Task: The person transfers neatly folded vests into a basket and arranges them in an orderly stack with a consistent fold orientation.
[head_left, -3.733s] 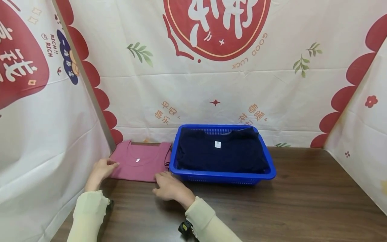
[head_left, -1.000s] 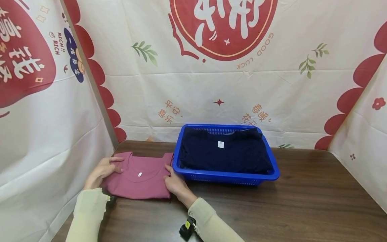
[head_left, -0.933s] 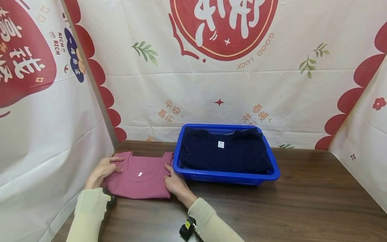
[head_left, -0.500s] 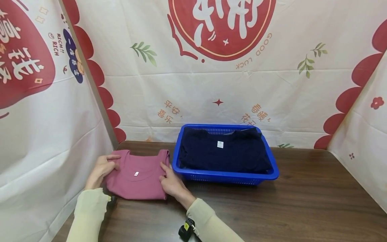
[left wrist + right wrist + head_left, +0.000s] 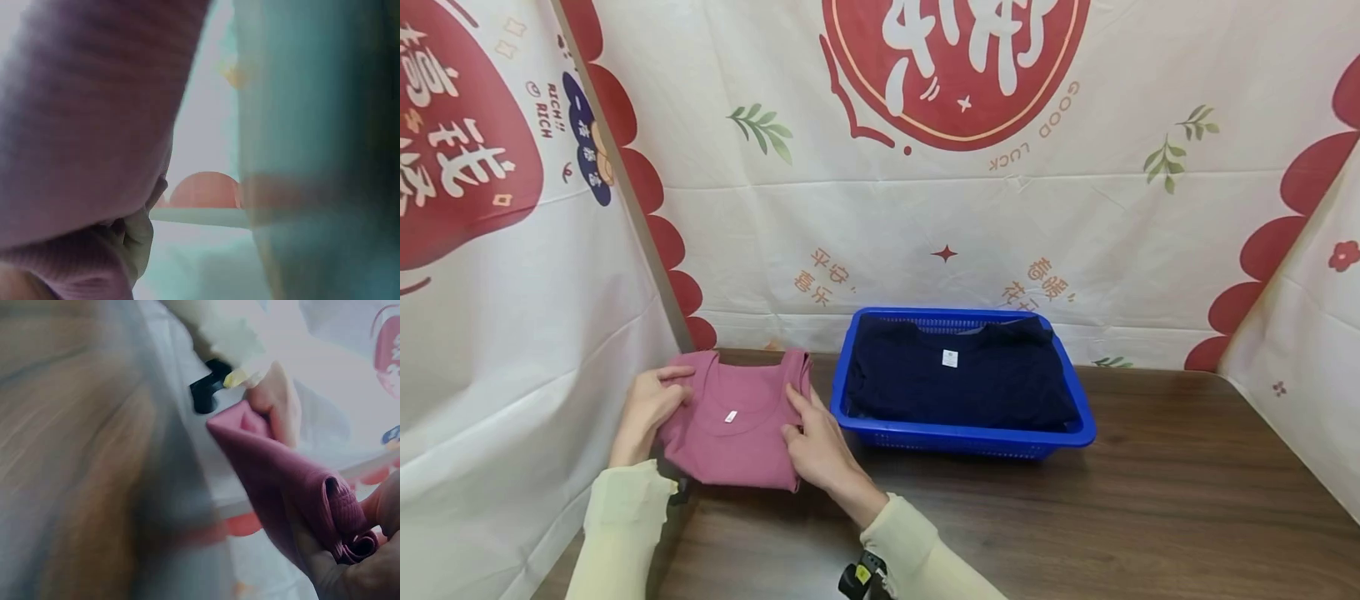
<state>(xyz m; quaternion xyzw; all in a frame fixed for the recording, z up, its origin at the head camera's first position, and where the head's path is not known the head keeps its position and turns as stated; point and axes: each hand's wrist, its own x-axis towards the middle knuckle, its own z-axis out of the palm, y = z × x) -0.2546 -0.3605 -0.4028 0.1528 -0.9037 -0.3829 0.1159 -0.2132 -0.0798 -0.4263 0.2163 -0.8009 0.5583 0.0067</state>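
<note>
A folded pink T-shirt [image 5: 741, 446] with a small white neck label is held at its two sides, front edge raised over the table. My left hand [image 5: 649, 406] grips its left side, thumb on top. On the right side, my right hand [image 5: 822, 442] holds the folded edge; in the right wrist view its fingers pass beneath the pink T-shirt [image 5: 262, 465], beside rolled layers. The left wrist view is mostly blocked by blurred mauve fabric [image 5: 94, 125], with some fingers [image 5: 139, 240] showing past it. Right of the T-shirt, a blue basket [image 5: 970, 436] holds a folded navy shirt [image 5: 955, 396].
The brown wooden table [image 5: 1112, 517] extends to the right and front of the basket. Printed white cloth [image 5: 865, 217] hangs behind it, and another cloth panel [image 5: 587, 333] stands close beside the left arm. The basket's left rim is near my right hand.
Both hands first reached for the pink T-shirt lying at the back, then drew it toward the front and gripped its sides. Since then it has risen and shifted slightly left, away from the basket.
</note>
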